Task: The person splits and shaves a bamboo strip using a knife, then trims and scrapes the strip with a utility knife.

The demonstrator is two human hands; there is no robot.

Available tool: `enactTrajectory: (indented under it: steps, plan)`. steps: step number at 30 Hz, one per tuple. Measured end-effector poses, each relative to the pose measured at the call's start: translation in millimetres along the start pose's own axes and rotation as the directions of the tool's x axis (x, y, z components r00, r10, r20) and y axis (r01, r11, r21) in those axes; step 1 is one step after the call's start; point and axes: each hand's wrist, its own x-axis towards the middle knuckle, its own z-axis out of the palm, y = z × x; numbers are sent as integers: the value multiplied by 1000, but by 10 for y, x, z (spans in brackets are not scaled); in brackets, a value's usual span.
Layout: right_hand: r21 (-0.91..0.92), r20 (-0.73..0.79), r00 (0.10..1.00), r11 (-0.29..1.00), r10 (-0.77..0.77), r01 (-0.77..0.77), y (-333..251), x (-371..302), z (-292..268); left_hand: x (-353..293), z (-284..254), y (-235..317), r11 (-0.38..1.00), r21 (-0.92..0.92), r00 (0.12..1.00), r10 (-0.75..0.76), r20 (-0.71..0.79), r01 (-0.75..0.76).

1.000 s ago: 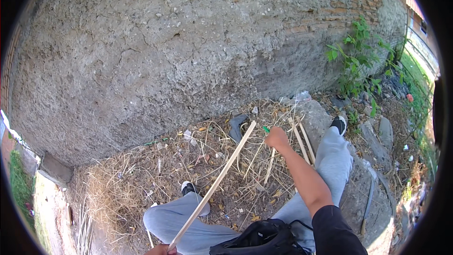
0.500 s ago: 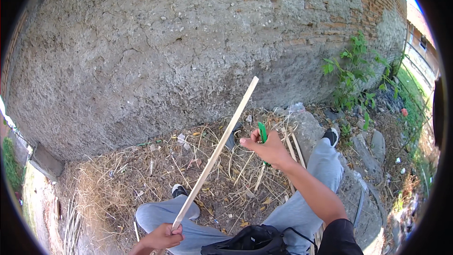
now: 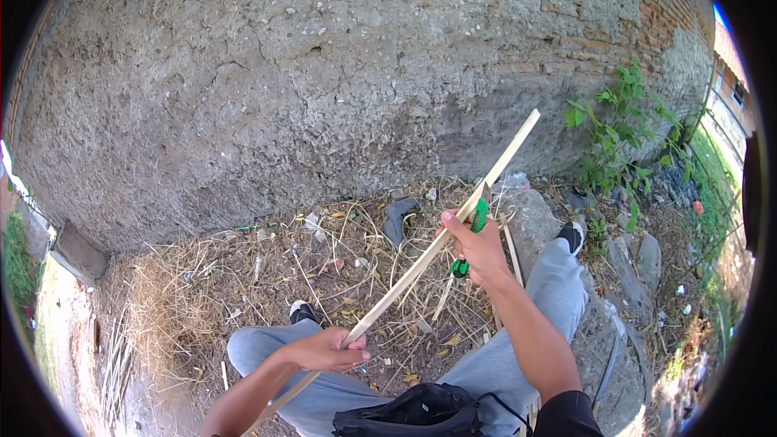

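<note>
A long pale wooden strip [image 3: 413, 271] runs slantwise from low on the left up to the right, its far end in front of the wall. My left hand [image 3: 325, 350] is closed around its lower part. A green utility knife [image 3: 480, 215] is gripped in my right hand [image 3: 477, 251], with its blade against the strip's upper part. The thumb of that hand presses on the strip near the blade. Part of the knife's handle is hidden by my fingers and palm.
A rough plastered wall [image 3: 267, 97] rises ahead. Thin shavings [image 3: 170, 307] litter the ground between my legs and to the left. A black bag [image 3: 413, 413] rests at my lap. A leafy plant [image 3: 619, 129] and stone slabs [image 3: 623, 263] are at the right. More strips [image 3: 117, 372] lie far left.
The strip has swung to the right and my left hand has moved up and right with it. My right hand, still holding the knife, has come onto the strip with the blade.
</note>
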Motion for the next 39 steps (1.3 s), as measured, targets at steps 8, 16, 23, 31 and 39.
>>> enactTrajectory:
  steps: [8, 16, 23, 31, 39]
  plan:
    - [-25, -141, 990, 1000, -8, 4, -91, 211, -231, 526, -43, 218, 995, 90, 997, 46, -56, -40]
    - [-192, 16, 990, 972, 140, -135, 73, 156, -124, 707, 120, 319, 718, 696, 876, 330, -351, 8]
    - [-49, 54, 983, 984, 176, -173, 109, 208, -58, 769, 134, 378, 940, 324, 941, 204, -272, -110]
    - [-22, 159, 972, 984, 176, -174, 146, 148, -33, 771, 120, 233, 955, 104, 918, 294, -267, -276]
    - [53, 249, 943, 969, 222, -242, 135, 66, -39, 621, 113, 223, 967, 134, 939, 243, -245, -215]
